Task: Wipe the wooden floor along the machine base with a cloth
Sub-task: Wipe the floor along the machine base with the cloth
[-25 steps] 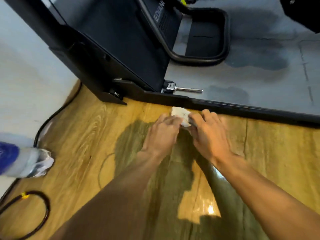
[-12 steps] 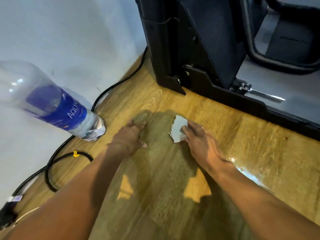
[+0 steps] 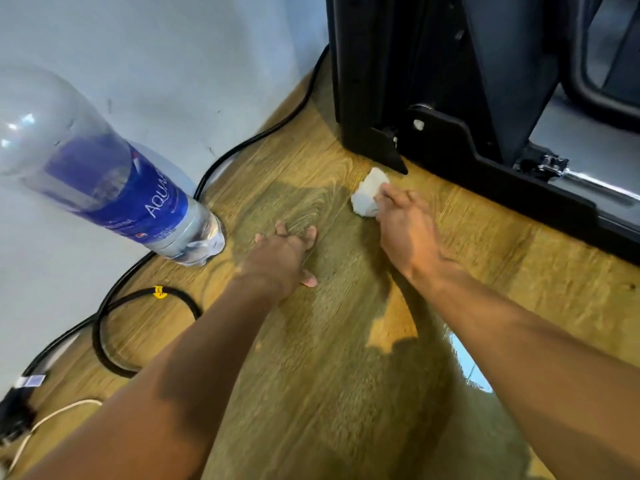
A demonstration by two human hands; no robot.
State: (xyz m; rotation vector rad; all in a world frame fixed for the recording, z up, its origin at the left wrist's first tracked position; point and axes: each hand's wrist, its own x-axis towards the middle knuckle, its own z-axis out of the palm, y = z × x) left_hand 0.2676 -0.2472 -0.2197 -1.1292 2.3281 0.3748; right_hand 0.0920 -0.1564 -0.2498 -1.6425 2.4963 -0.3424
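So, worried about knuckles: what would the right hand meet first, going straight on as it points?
Likely the machine base's corner foot, just past the cloth the right hand presses; depth unclear.

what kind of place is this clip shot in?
Likely a home gym or fitness room, though I can't be sure. A black machine base with a grey deck, treadmill-like, sits on a wooden floor; a power cable runs along the plain wall, and a water bottle stands on the floor.
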